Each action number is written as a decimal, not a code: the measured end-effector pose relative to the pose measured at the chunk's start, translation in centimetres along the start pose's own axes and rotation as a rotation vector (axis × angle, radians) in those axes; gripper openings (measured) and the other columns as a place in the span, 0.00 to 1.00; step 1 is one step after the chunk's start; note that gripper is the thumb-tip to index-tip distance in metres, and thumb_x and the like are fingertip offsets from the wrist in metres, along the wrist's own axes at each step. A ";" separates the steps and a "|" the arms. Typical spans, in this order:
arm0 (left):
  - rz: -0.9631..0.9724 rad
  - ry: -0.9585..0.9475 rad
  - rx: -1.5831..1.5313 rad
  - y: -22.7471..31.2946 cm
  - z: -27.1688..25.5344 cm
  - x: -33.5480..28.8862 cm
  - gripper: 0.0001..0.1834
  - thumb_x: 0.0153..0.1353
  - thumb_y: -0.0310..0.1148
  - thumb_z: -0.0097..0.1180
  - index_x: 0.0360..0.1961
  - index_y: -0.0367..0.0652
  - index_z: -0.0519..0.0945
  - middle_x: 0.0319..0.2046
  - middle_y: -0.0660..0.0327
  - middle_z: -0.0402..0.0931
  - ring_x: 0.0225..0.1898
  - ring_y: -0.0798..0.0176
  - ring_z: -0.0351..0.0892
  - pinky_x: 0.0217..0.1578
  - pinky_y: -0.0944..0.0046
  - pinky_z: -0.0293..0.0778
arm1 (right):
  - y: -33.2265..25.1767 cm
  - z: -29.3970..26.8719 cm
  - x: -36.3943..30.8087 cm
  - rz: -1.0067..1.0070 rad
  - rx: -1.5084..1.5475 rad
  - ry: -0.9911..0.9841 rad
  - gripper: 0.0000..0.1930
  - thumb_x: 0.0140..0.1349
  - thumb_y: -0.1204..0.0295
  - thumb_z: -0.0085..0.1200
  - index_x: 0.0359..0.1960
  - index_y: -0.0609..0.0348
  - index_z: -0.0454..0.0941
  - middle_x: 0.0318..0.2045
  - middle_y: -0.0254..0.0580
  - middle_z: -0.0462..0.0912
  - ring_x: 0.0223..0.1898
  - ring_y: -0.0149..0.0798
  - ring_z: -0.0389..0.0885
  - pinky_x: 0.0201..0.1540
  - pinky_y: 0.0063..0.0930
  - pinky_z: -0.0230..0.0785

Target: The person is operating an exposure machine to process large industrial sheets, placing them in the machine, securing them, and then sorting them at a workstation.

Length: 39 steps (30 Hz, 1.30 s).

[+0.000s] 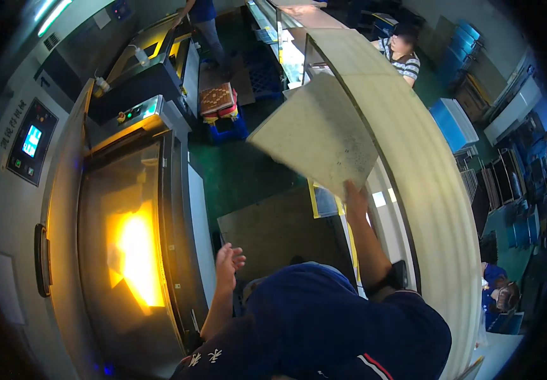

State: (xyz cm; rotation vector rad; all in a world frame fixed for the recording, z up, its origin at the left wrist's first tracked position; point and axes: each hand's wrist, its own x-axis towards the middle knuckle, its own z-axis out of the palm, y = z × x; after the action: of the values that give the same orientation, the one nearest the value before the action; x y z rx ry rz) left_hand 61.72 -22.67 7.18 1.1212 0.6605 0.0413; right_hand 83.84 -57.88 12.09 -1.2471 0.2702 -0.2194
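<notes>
My right hand [355,197] grips the near corner of a large thin grey-beige sheet [321,130], thumb side up. The sheet is tilted, reaching up and to the left, with faint dark specks near the hand. Its far right part lies beside the pale shelf edge. My left hand [229,261] is raised at waist height with nothing in it, its fingers loosely curled and apart. To its left is a machine with a glass-like bed [105,253], which glows bright yellow under a raised lid [61,234].
A long pale curved shelf [406,126] runs above a lit bench on my right. A control panel [32,140] sits on the machine's lid. Ahead, a stool with a beaded cushion [217,99] stands on the green floor. One person [403,54] is beyond the shelf; another [203,19] stands farther ahead.
</notes>
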 end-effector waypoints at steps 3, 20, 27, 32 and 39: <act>-0.172 -0.031 0.110 -2.0 1.4 -1.4 0.28 0.72 0.43 0.45 0.66 0.41 0.57 0.47 0.54 0.75 0.38 0.61 0.79 0.36 0.62 0.76 | 3.2 0.8 3.0 -0.013 -0.327 0.060 0.20 0.63 0.68 0.56 0.53 0.67 0.71 0.42 0.48 0.80 0.32 0.35 0.83 0.27 0.27 0.75; -0.295 0.199 0.239 -10.6 -6.3 -6.9 0.22 0.69 0.38 0.49 0.61 0.41 0.66 0.47 0.59 0.79 0.37 0.67 0.80 0.34 0.67 0.75 | 7.6 6.2 11.8 0.207 -0.149 0.055 0.26 0.67 0.66 0.52 0.61 0.63 0.55 0.23 0.47 0.78 0.13 0.41 0.80 0.14 0.30 0.75; -0.207 -0.023 0.358 -12.9 -8.5 -3.3 0.23 0.69 0.36 0.51 0.61 0.36 0.66 0.46 0.56 0.79 0.43 0.65 0.80 0.41 0.64 0.77 | 9.4 3.7 14.3 0.391 -0.189 0.046 0.26 0.65 0.45 0.49 0.48 0.57 0.69 0.21 0.41 0.76 0.20 0.39 0.83 0.20 0.30 0.72; -0.126 -0.214 0.292 -12.5 -12.1 -1.4 0.22 0.67 0.38 0.54 0.55 0.32 0.72 0.44 0.52 0.79 0.46 0.64 0.79 0.45 0.65 0.76 | 10.3 4.8 3.8 0.387 -0.295 -0.350 0.22 0.66 0.50 0.39 0.46 0.56 0.70 0.21 0.44 0.79 0.20 0.37 0.77 0.22 0.28 0.67; -0.111 -0.665 1.064 -6.5 -14.0 6.4 0.20 0.65 0.41 0.56 0.48 0.33 0.78 0.37 0.52 0.81 0.39 0.65 0.80 0.40 0.64 0.76 | 17.7 -5.4 -17.2 0.542 -1.229 -1.069 0.24 0.64 0.48 0.46 0.36 0.59 0.82 0.42 0.50 0.84 0.46 0.51 0.80 0.48 0.43 0.74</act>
State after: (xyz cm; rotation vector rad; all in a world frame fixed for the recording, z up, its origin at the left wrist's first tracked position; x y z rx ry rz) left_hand 57.88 -11.96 -5.01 1.9707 0.0917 -0.8320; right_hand 66.12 -52.01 -4.91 -2.2134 -0.2659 1.2419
